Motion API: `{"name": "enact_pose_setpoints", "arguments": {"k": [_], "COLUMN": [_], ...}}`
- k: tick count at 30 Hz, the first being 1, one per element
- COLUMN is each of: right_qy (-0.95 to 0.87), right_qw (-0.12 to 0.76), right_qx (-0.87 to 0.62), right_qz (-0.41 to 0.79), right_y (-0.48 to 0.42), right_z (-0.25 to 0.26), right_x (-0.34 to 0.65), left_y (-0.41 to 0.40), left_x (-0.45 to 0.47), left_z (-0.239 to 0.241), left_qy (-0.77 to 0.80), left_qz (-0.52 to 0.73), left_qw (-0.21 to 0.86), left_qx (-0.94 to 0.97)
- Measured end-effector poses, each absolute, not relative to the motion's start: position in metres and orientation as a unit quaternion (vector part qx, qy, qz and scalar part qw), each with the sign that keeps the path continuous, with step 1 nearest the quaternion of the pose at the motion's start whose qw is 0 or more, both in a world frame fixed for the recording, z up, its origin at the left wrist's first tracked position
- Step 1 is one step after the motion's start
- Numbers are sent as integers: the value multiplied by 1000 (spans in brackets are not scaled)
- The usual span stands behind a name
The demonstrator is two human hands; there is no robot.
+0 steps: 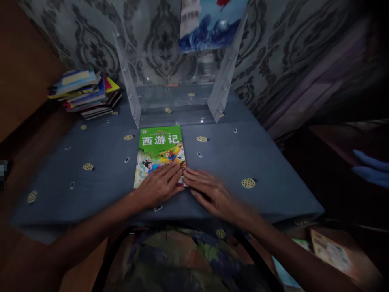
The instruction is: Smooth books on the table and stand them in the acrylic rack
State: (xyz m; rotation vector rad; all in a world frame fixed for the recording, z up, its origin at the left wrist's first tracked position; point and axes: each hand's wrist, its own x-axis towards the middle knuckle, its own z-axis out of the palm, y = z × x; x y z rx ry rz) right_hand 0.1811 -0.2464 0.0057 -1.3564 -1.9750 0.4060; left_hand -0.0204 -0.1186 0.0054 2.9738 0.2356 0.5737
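A green children's book (159, 148) with white Chinese characters lies flat on the blue patterned tablecloth (243, 150), just in front of me. My left hand (159, 184) rests flat on the book's lower right corner, fingers stretched out. My right hand (211, 194) lies flat on the cloth beside that corner, its fingertips touching the book's edge and the left hand's fingertips. Neither hand grips anything.
A clear acrylic stand (179, 99) is at the table's far edge against the patterned wall. A pile of several books (85, 93) sits at the back left. A blue object (369, 168) shows at the right edge. More books (331, 251) lie low on the right.
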Motion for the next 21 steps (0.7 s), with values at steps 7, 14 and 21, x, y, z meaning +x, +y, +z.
{"name": "enact_pose_setpoints", "arguments": {"k": [7, 14, 21], "right_qy": [-788, -775, -730], "right_qw": [306, 348, 308], "right_qx": [-527, -526, -607], "right_qz": [88, 41, 59], "right_y": [-253, -239, -210], "right_z": [8, 8, 5], "right_x": [179, 176, 175], "left_y": [-119, -115, -97], "left_x": [-18, -23, -41], "left_z": [11, 21, 9], "left_qy": [64, 103, 231], "left_qz": [191, 165, 204], "left_qw": [14, 124, 122], "left_qx": [979, 973, 943]}}
